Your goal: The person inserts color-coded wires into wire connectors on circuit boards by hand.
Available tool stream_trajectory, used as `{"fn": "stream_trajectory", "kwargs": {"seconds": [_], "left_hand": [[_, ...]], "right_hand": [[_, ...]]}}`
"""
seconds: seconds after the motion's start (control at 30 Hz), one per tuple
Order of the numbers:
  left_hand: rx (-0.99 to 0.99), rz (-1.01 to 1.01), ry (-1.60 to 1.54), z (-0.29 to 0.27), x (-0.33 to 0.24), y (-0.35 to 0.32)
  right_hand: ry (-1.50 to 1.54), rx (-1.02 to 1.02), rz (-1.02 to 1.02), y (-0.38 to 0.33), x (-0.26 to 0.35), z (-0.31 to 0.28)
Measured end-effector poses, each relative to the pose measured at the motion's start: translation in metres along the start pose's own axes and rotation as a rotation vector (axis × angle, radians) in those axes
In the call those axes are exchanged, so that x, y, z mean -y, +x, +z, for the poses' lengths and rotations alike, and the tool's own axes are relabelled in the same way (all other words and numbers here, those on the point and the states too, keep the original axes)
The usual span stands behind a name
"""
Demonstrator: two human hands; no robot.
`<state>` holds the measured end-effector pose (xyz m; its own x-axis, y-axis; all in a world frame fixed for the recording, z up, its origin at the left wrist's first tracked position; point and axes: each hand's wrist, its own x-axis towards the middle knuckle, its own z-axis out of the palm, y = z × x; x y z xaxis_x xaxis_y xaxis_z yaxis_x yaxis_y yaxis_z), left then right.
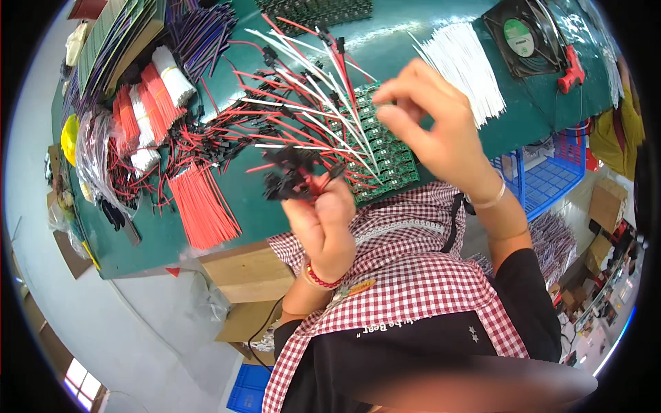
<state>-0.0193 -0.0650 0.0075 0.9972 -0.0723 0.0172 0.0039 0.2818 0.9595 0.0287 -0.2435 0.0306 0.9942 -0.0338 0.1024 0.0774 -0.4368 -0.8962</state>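
My left hand [322,224] is closed around a bunch of black connectors [292,172] with short red leads, held just off the table's near edge. To its right lies a panel of green circuit boards [396,162] with red and white wires [344,113] standing up from it and fanning out to the left. Over the panel's right side hovers my right hand [437,120]. Its fingers are bent, thumb and forefinger slightly apart, with nothing visible between them. The connectors in my left hand are partly blurred.
Loose white wires [465,72] lie right of the panel, near a black fan [520,41] and a red-handled tool [571,69]. Red wires [203,206] and tied bundles [148,103] cover the left of the green table [261,213]. A blue crate [551,182] stands at right.
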Motion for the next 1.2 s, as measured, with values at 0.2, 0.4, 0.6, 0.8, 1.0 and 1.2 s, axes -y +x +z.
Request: {"fn": "stream_trajectory", "kwargs": {"seconds": [0.2,0.4,0.6,0.8,1.0,1.2], "left_hand": [[0.115,-0.031,0.036,0.001,0.006,-0.002],[0.044,0.108,0.2,0.016,0.006,0.003],[0.092,-0.104,0.099,0.006,0.002,-0.009],[0.28,-0.528,-0.526,0.0,-0.015,0.0],[0.338,-0.494,-0.375,-0.003,-0.02,-0.007],[0.081,-0.274,-0.046,-0.002,-0.018,-0.01]], "right_hand": [[0.375,0.16,-0.088,-0.017,0.01,0.009],[0.424,0.209,-0.037,-0.023,0.021,0.013],[0.552,0.028,-0.024,-0.021,0.022,0.004],[0.398,0.334,-0.231,-0.022,0.017,-0.004],[0.243,0.322,-0.345,-0.026,0.026,-0.011],[0.141,0.039,-0.203,-0.016,0.005,-0.015]]}}
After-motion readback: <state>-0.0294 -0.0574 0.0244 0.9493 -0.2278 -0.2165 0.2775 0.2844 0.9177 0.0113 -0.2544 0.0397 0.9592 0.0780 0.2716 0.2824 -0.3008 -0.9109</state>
